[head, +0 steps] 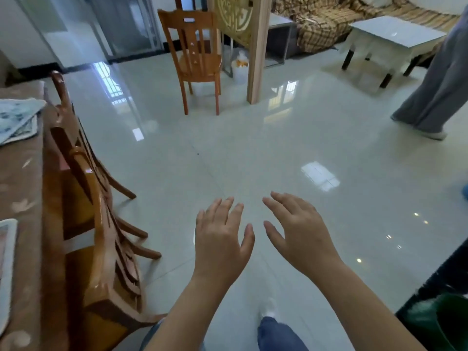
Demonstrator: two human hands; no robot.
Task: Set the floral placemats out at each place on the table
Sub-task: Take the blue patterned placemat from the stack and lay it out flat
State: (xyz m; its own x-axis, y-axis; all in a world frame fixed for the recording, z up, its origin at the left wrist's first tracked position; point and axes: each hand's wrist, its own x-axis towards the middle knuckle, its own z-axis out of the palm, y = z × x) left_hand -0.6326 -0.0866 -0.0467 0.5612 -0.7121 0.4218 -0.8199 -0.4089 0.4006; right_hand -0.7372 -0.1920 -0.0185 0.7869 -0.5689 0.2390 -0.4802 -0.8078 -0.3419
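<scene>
Both bare hands are held out over a glossy pale tiled floor (253, 148), palms down and fingers spread; nothing is gripped by the left hand (222, 239) or the right hand (301, 231), and the two are kept just apart.

A dining table covered with a brown cloth patterned with pale motifs (22, 188) is seen at the far left edge of the view. On its far end a small stack of blue-and-white floral placemats (17, 120) is laid, the upper mat set askew over the one beneath. At the near end, the white-bordered corner of another placemat (6, 264) is cut off by the frame, its pattern too blurred to be made out.

Two glossy orange-brown wooden chairs (86, 198) are pushed in along the table's side. A third wooden chair with a slatted back (197, 54) is placed well apart on the open floor, beside a pale wooden post (257, 49) with a carved lattice screen. Window light is reflected in bright patches on the tiles.

A low white table with a glass top (395, 36) is set before a sofa draped in a brown checked cover (321, 24). At the right edge, another person's grey trouser legs (435, 92) are visible.
</scene>
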